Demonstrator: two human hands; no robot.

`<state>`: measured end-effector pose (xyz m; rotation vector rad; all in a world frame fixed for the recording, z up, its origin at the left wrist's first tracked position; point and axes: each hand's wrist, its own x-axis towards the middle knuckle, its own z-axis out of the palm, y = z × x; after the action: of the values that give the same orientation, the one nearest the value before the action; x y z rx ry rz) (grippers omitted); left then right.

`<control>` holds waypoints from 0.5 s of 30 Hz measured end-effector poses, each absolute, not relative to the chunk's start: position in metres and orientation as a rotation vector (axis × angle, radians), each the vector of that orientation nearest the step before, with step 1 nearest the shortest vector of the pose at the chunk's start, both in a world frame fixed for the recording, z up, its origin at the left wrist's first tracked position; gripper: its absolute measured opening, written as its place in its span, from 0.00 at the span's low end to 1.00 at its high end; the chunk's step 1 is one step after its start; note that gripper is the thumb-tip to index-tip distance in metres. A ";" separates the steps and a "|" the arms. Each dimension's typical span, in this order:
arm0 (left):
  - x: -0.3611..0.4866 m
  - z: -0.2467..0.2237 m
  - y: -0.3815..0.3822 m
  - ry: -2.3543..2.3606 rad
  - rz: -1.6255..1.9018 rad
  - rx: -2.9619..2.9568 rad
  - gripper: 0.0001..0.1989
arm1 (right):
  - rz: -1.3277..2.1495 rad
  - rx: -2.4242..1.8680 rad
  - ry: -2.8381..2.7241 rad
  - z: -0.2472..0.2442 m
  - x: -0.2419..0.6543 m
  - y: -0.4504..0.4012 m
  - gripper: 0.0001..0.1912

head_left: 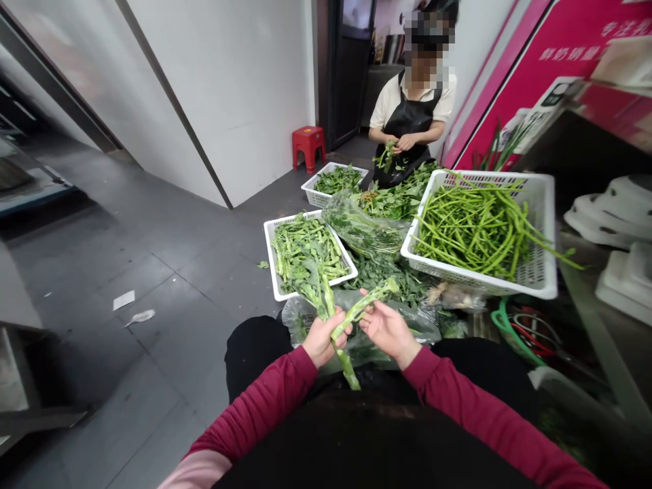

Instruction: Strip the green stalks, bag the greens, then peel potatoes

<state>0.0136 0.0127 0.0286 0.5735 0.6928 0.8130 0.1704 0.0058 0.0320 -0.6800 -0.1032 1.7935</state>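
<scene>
Near the stalk basket (271,261), green stalks (348,370) are clasped in the left grip (326,339); one is pinched by the right grip (388,330).

Stalks (348,370) were in the left hand (326,337), beside the right hand (386,331). Before both was the near basket (271,261), holding more stalks (310,246); behind it, the far basket (318,199) held leaves (337,180), with a stool (308,144) behind. A bag of greens (364,225) lay between the near basket and a third basket (544,238), at right, full of stems (473,224).
</scene>
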 end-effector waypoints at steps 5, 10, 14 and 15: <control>0.009 0.027 0.019 0.526 0.735 0.517 0.20 | 1.789 -0.585 -0.142 0.047 0.171 0.005 0.04; 0.006 0.024 0.025 0.356 0.639 0.505 0.15 | 1.840 -0.567 -0.263 0.056 0.169 0.001 0.12; 0.005 0.026 0.025 0.322 0.599 0.546 0.13 | 1.803 -0.568 -0.456 0.066 0.169 0.000 0.12; 0.005 0.027 0.025 0.326 0.594 0.560 0.13 | 1.779 -0.587 -0.517 0.069 0.170 0.000 0.12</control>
<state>0.0046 0.0251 0.0268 0.5598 0.3265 0.5940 0.1696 0.0004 0.0690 -0.5869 -0.5166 1.7785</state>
